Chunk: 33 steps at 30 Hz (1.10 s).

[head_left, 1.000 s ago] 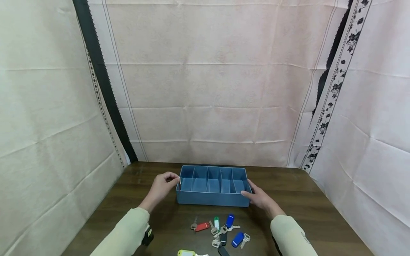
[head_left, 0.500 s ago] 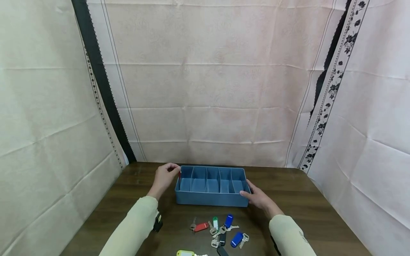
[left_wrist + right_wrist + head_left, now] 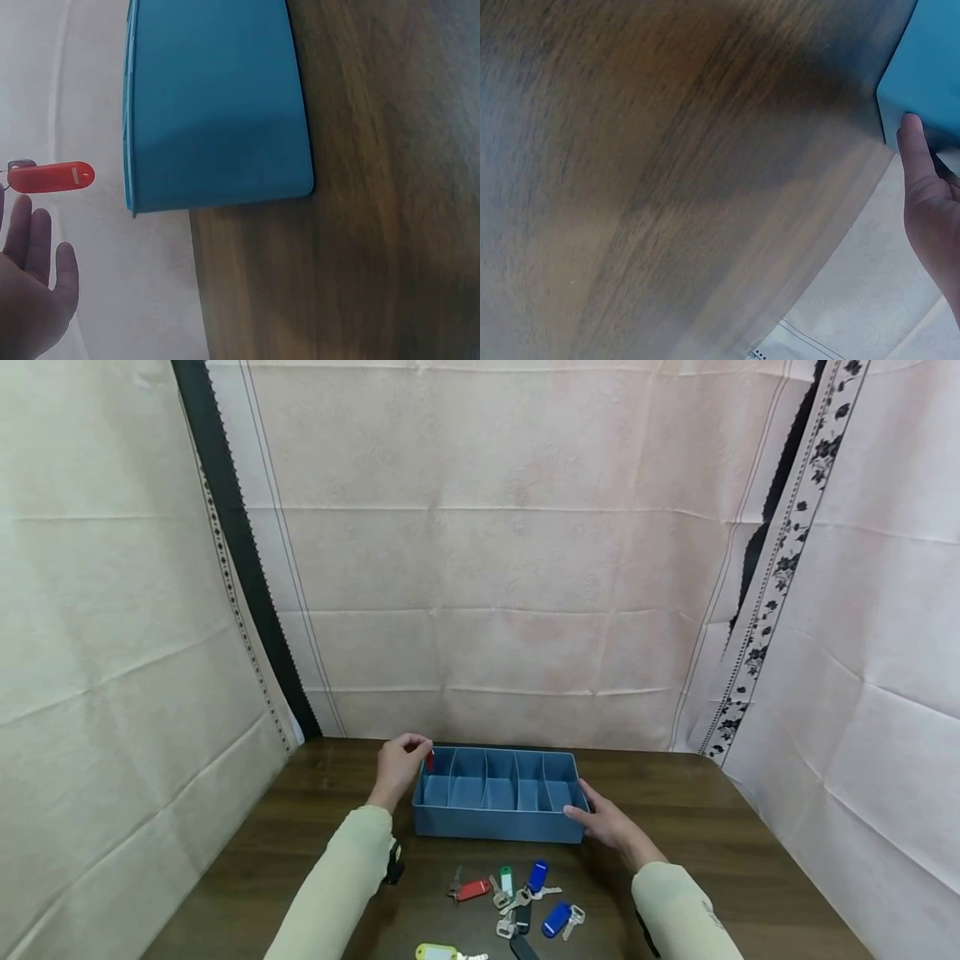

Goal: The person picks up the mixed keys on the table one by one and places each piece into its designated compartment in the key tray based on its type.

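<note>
A blue organizer box [image 3: 498, 827] with several compartments in a row stands on the wooden table. My left hand [image 3: 398, 770] pinches a red key tag [image 3: 52, 177] by its metal ring end, so the tag hangs down over the box's leftmost compartment. In the left wrist view part of a key shows beside the ring, while the fingers' pinch lies mostly out of frame. At the box's right end my right hand [image 3: 611, 824] grips the corner, thumb on the front wall and the other fingers along the side.
In front of the box lie a red key tag [image 3: 473, 890], a green one [image 3: 506, 881], two blue ones [image 3: 537, 877], black ones [image 3: 523, 947] and a yellow one [image 3: 436, 952], with keys. Cloth [image 3: 480, 560] hangs behind and beside the table [image 3: 675, 802].
My left hand has moved up and to the right with the red key tag, from the box's left front edge to above the leftmost compartment. The right hand stays on the box.
</note>
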### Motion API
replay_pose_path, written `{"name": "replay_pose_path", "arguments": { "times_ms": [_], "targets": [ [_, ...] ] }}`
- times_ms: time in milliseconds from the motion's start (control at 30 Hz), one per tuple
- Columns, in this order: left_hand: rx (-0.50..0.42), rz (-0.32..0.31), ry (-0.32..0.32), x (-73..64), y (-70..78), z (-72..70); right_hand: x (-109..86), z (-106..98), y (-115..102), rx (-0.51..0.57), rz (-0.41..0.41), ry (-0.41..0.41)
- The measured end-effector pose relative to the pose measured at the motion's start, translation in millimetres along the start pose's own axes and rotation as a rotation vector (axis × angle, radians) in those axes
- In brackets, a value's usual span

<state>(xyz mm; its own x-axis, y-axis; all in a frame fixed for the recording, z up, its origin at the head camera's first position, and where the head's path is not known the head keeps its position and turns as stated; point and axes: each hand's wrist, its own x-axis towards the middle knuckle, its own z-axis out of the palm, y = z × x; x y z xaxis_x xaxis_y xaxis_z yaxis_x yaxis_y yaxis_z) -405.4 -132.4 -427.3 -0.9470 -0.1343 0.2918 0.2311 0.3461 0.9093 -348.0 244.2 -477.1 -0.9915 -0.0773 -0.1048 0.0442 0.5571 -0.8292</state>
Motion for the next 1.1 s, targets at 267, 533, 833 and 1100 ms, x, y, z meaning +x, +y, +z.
{"name": "replay_pose_path", "arguments": {
  "times_ms": [267, 533, 833, 1100],
  "targets": [
    [-0.002, -0.038, 0.041, 4.8, -5.8, 6.0, -0.6, 0.1, 0.2, 0.003, 0.014, 0.000],
    [0.027, -0.047, 0.059, 4.6, -11.5, 9.5, -1.1, 0.3, -2.0, -0.003, 0.020, 0.003],
    [0.033, -0.048, 0.053, 3.5, -18.5, 10.2, -1.9, 0.3, -3.7, 0.006, 0.017, 0.001],
    [0.041, -0.031, 0.037, 0.9, -17.4, 10.5, 0.5, 0.4, -3.0, 0.006, 0.038, 0.000]
  ]
}}
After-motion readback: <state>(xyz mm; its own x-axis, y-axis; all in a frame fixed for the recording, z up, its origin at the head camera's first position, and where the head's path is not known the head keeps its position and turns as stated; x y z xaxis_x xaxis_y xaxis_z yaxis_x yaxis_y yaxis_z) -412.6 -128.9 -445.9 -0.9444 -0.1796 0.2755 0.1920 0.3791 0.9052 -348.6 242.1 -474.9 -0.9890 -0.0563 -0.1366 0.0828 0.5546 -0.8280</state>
